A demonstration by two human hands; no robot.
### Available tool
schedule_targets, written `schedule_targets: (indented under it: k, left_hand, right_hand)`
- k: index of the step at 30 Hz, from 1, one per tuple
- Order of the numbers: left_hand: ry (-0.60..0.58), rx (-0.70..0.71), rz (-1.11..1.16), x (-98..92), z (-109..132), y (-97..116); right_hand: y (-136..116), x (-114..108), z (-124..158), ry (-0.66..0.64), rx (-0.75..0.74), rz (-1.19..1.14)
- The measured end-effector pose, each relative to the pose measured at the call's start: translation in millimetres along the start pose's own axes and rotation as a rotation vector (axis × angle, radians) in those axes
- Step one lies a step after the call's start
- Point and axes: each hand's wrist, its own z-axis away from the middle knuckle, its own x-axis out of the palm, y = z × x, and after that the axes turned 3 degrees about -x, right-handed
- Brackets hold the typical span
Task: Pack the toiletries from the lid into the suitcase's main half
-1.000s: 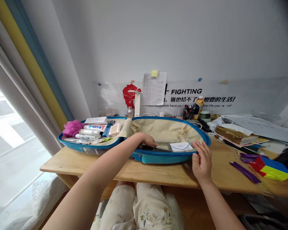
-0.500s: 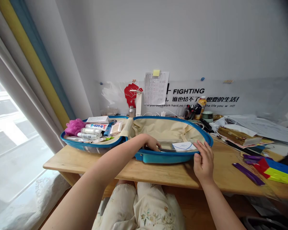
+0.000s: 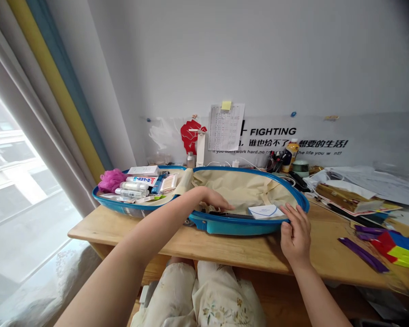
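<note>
A blue suitcase [image 3: 245, 227] with beige lining lies open on a wooden desk. My left hand [image 3: 218, 200] reaches into its right half, fingers stretched out above a dark object [image 3: 233, 215] that lies along the near wall and is mostly hidden. A white card [image 3: 265, 211] with blue lines lies to the right of it. On the right rim rests my right hand [image 3: 296, 231], its fingers laid over the edge and apart. The left half holds a pink bath puff [image 3: 112, 180], a toothpaste pack [image 3: 141, 180], clear bottles [image 3: 132, 193] and a white box [image 3: 143, 170].
To the right lie a coloured puzzle cube [image 3: 398, 250], purple strips [image 3: 363, 255] and piled papers [image 3: 385, 186]. A drink bottle [image 3: 289, 156], a green-lidded jar [image 3: 300, 168] and a small silver-capped bottle [image 3: 190, 160] stand behind the suitcase. A curtain [image 3: 54, 91] hangs at the left.
My left hand has lifted slightly off the dark object, and its fingers have straightened. My right hand stays on the rim. The whole view has shifted a little.
</note>
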Motion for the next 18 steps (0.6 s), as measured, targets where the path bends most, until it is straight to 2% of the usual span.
schedule_targets:
  k: [2,3,4,6,7,8,10,13,15,18]
  left_hand:
    - [0.092,0.017,0.096,-20.5,11.1,-19.6]
    - [0.187,-0.009,0.125,-31.6,17.9,-33.6]
    - [0.331,-0.075,0.112,-42.0,25.3,-50.2]
    - [0.627,-0.327,-0.031,-57.7,41.6,-88.7]
    - [0.725,-0.514,-0.136,-61.9,50.1,-109.2]
    - [0.765,-0.623,-0.175,-63.4,58.5,-129.3]
    - [0.789,-0.777,-0.22,-60.4,73.7,-165.6]
    - [0.785,-0.881,-0.257,-52.0,88.2,-204.2]
    - [0.757,-0.891,-0.297,-51.1,91.1,-219.2]
    - [0.685,-0.879,-0.36,-57.4,88.7,-230.4]
  right_hand:
    - [-0.4,-0.2,0.0,0.002,-0.004,-0.001]
    - [-0.6,-0.4,0.0,0.002,-0.006,-0.001]
    - [-0.7,-0.6,0.0,0.003,-0.008,-0.001]
    - [-0.6,-1.0,-0.1,0.001,-0.005,0.002]
    - [-0.4,-1.1,-0.1,-0.003,-0.001,0.005]
    - [-0.2,-1.2,-0.1,-0.007,0.001,0.008]
    - [0.2,-1.1,-0.1,-0.009,0.002,0.013]
    - [0.5,-1.0,-0.3,-0.008,-0.003,0.022]
    - [0.3,-1.1,-0.5,-0.002,-0.007,0.024]
    - [-0.3,-1.7,-0.7,0.002,-0.005,0.028]
